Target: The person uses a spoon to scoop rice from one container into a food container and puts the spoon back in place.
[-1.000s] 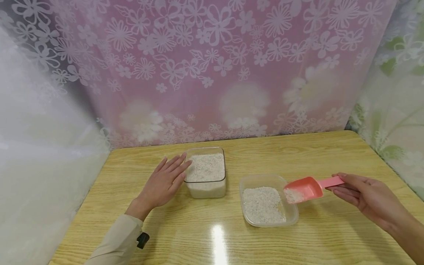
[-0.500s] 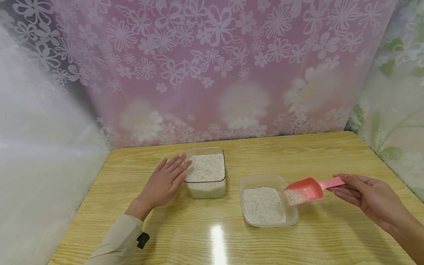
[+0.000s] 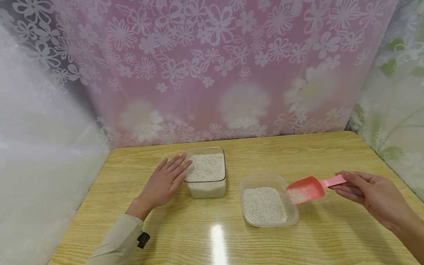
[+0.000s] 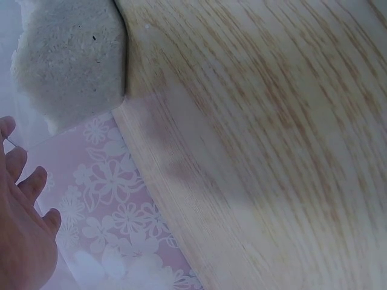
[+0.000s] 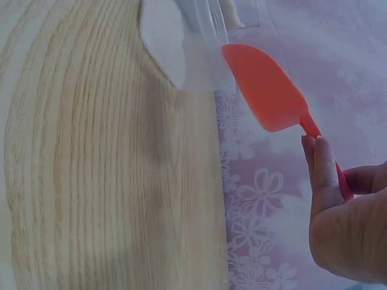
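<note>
A glossy, pale wood-grain counter (image 3: 331, 154) is walled in by a pink flower-print sheet (image 3: 212, 66) behind, a white one on the left and a green-leafed one on the right. No writing or brand can be read. The left hand (image 3: 163, 182) lies flat with straight fingers against the deep clear tub (image 3: 206, 192) of white grains near the back edge. The right hand (image 3: 372, 197) pinches the handle of a pink scoop (image 3: 306, 188), tipped over the right rim of the shallow clear tub (image 3: 261, 178) toward the front right.
</note>
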A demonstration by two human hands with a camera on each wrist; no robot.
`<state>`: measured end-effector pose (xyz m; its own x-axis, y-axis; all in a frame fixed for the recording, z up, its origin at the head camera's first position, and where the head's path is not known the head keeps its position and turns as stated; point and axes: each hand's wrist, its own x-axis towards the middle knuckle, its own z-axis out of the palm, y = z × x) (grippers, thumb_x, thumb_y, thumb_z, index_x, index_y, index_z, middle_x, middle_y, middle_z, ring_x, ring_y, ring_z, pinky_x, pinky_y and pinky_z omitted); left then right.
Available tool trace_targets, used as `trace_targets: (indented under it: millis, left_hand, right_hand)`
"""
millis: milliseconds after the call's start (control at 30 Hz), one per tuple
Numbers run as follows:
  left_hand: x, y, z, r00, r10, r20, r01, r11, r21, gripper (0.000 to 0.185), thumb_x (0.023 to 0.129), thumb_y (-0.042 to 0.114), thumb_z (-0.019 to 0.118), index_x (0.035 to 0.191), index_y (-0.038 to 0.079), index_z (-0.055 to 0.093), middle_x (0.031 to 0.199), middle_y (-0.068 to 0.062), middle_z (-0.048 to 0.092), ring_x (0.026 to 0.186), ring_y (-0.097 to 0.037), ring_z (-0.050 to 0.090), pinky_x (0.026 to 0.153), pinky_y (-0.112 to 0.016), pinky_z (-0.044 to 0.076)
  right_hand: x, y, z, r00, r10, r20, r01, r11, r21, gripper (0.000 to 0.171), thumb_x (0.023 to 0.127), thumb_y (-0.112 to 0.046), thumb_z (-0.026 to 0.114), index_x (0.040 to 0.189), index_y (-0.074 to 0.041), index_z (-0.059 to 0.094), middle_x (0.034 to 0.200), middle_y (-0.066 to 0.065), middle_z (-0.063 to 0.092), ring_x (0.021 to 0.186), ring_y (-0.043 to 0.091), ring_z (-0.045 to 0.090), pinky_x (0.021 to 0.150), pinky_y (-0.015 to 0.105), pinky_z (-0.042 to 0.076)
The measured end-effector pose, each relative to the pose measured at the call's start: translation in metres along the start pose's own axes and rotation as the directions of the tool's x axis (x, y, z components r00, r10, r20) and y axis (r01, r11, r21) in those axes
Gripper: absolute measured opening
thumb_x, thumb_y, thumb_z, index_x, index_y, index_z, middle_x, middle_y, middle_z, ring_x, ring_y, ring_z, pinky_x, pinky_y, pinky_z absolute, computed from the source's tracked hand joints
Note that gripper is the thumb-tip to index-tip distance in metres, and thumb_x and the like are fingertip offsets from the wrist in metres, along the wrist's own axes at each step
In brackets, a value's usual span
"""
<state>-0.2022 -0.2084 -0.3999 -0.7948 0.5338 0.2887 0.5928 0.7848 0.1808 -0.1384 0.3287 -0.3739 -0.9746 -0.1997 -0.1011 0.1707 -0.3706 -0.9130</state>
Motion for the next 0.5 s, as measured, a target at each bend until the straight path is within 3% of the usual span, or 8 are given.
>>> trace_targets:
  millis: [200, 500]
  left_hand:
    - [-0.0001, -0.0010, 0.0014, 1.000, 0.001, -0.005, -0.001, 1.000, 0.003, 0.045, 0.106, 0.034, 0.033, 0.150, 0.024, 0.036, 0.156, 0.001, 0.023, 0.142, -0.019, 0.019, 0.115, -0.044, 0.008]
    - [0.0003, -0.0015, 0.0016, 1.000, 0.004, -0.010, -0.004, 1.000, 0.003, 0.046, 0.105, 0.035, 0.033, 0.149, 0.022, 0.037, 0.156, 0.000, 0.023, 0.142, -0.020, 0.020, 0.115, -0.045, 0.008]
  right_hand:
    - [0.0001, -0.0019, 0.0021, 0.999, -0.038, 0.026, 0.039, 0.999, -0.020, 0.030, 0.102, -0.005, 0.043, 0.105, -0.006, 0.073, 0.098, 0.016, 0.070, 0.087, 0.027, 0.069, 0.077, 0.034, 0.055]
    - [0.0010, -0.0056, 0.0078, 0.998, -0.030, -0.050, 0.021, 0.984, -0.176, 0.024, 0.100, -0.012, 0.050, 0.100, -0.014, 0.074, 0.094, 0.012, 0.072, 0.084, 0.023, 0.070, 0.074, 0.033, 0.055]
